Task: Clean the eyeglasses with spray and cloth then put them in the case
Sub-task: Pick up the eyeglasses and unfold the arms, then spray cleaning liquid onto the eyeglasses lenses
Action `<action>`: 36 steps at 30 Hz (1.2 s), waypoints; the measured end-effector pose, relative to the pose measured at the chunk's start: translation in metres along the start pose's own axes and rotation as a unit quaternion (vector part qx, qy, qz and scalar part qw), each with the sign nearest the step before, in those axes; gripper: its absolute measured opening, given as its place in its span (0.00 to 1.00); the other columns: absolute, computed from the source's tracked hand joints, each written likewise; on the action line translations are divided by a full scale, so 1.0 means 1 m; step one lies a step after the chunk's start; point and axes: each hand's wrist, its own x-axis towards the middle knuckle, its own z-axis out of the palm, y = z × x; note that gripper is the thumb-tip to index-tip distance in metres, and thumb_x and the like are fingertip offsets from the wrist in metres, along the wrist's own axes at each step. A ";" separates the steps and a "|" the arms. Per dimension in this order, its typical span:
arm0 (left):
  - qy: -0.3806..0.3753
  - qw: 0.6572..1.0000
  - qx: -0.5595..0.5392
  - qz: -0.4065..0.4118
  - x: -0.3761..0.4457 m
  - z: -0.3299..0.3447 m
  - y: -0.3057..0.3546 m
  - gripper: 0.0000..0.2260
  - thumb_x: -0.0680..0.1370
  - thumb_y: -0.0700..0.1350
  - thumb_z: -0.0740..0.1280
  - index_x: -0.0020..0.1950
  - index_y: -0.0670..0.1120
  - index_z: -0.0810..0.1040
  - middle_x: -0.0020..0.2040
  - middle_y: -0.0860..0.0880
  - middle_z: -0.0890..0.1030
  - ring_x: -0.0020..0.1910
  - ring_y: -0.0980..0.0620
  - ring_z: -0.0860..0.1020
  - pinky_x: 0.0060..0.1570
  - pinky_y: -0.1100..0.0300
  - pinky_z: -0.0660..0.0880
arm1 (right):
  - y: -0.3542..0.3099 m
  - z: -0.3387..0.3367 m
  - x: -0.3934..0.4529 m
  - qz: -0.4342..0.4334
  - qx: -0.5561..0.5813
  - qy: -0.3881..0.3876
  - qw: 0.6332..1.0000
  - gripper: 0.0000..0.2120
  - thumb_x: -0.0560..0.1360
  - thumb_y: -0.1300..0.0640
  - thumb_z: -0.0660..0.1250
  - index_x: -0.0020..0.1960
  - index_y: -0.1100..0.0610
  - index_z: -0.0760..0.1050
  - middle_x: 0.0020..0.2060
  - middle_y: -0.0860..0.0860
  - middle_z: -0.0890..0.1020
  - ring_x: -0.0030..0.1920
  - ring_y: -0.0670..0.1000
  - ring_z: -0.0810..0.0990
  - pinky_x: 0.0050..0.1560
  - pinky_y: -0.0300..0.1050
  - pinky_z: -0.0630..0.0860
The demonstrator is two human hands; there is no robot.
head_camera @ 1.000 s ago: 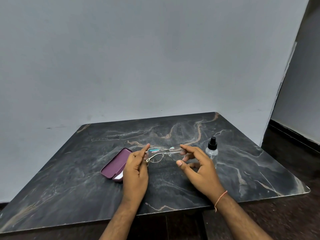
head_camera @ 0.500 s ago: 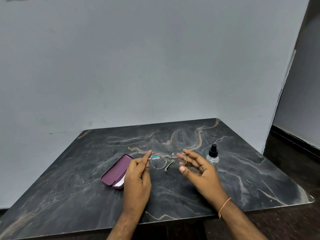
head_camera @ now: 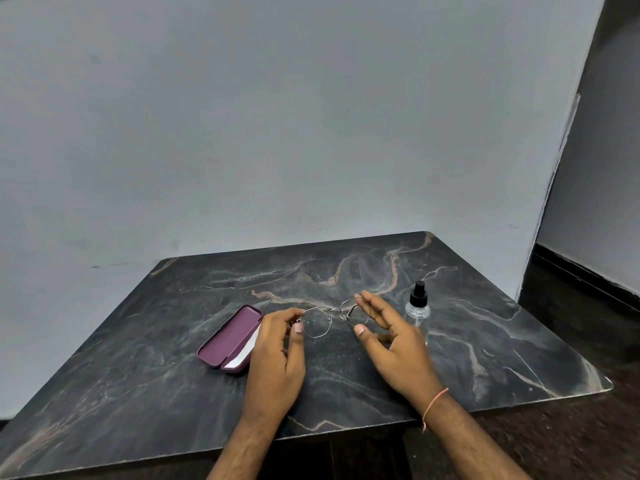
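Thin metal-framed eyeglasses (head_camera: 329, 318) are held just above the dark marble table, lenses facing me. My left hand (head_camera: 277, 355) pinches the frame's left end between thumb and fingers. My right hand (head_camera: 391, 344) holds the right lens rim, fingers on its top edge and thumb under it. An open purple case (head_camera: 230, 336) lies left of my left hand, with a white cloth (head_camera: 247, 348) inside. A clear spray bottle (head_camera: 418, 310) with a black nozzle stands upright just right of my right hand.
The marble table (head_camera: 485, 341) backs onto a grey wall (head_camera: 311, 133). Its right and near edges drop to a dark floor (head_camera: 571, 427). A wall corner and doorway lie at the far right.
My right hand, open beside the glasses before, has closed in on the right lens rim. The glasses turned to face me more squarely. My left hand kept its pinch.
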 end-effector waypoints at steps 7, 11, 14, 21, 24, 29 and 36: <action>-0.018 0.999 -0.013 0.025 -0.001 0.001 0.001 0.06 0.87 0.48 0.60 0.57 0.53 0.77 0.52 0.58 0.79 0.54 0.51 0.80 0.53 0.59 0.76 | -0.002 0.000 0.000 0.000 -0.001 -0.002 1.000 0.31 0.80 0.65 0.72 0.80 0.50 0.69 0.71 0.39 0.79 0.72 0.39 0.77 0.57 0.37 0.82; -0.016 0.999 -0.010 0.030 -0.001 0.003 0.000 0.07 0.87 0.48 0.59 0.53 0.52 0.76 0.49 0.56 0.77 0.50 0.50 0.78 0.51 0.55 0.75 | -0.005 0.000 -0.002 -0.005 0.002 -0.010 1.000 0.32 0.81 0.65 0.71 0.81 0.49 0.67 0.72 0.40 0.79 0.73 0.38 0.76 0.62 0.37 0.80; -0.013 0.999 -0.016 0.033 0.000 0.002 0.001 0.06 0.87 0.47 0.60 0.53 0.52 0.75 0.48 0.56 0.76 0.50 0.50 0.78 0.51 0.57 0.74 | -0.004 -0.001 -0.001 -0.002 0.001 -0.019 1.000 0.32 0.81 0.65 0.71 0.81 0.49 0.67 0.73 0.40 0.78 0.72 0.35 0.75 0.68 0.40 0.79; -0.001 1.000 -0.026 0.007 0.003 0.004 -0.007 0.06 0.87 0.48 0.60 0.53 0.54 0.76 0.50 0.57 0.78 0.53 0.50 0.78 0.53 0.56 0.75 | -0.003 0.000 -0.001 -0.029 -0.029 0.033 0.999 0.30 0.80 0.63 0.73 0.78 0.46 0.69 0.67 0.40 0.82 0.68 0.41 0.81 0.53 0.33 0.81; 0.001 0.999 -0.033 -0.016 0.004 0.005 -0.010 0.07 0.88 0.48 0.61 0.53 0.56 0.76 0.51 0.58 0.78 0.54 0.51 0.78 0.53 0.58 0.75 | -0.004 0.000 -0.006 -0.111 -0.144 0.117 0.976 0.21 0.82 0.59 0.71 0.74 0.48 0.76 0.56 0.38 0.85 0.53 0.43 0.81 0.49 0.32 0.77; 0.001 0.998 -0.049 -0.044 0.005 0.004 -0.009 0.08 0.88 0.46 0.63 0.53 0.57 0.77 0.52 0.56 0.79 0.54 0.52 0.79 0.52 0.65 0.74 | -0.010 -0.001 -0.011 -0.201 -0.212 0.270 0.917 0.17 0.80 0.56 0.70 0.68 0.54 0.77 0.57 0.44 0.77 0.57 0.46 0.75 0.61 0.43 0.73; 0.012 0.994 -0.069 -0.078 0.007 0.003 -0.010 0.09 0.88 0.44 0.63 0.52 0.56 0.78 0.52 0.51 0.80 0.54 0.56 0.78 0.52 0.73 0.71 | 0.003 -0.010 0.000 0.062 -0.180 0.237 0.953 0.44 0.75 0.55 0.77 0.82 0.44 0.54 0.79 0.52 0.67 0.72 0.58 0.74 0.68 0.57 0.75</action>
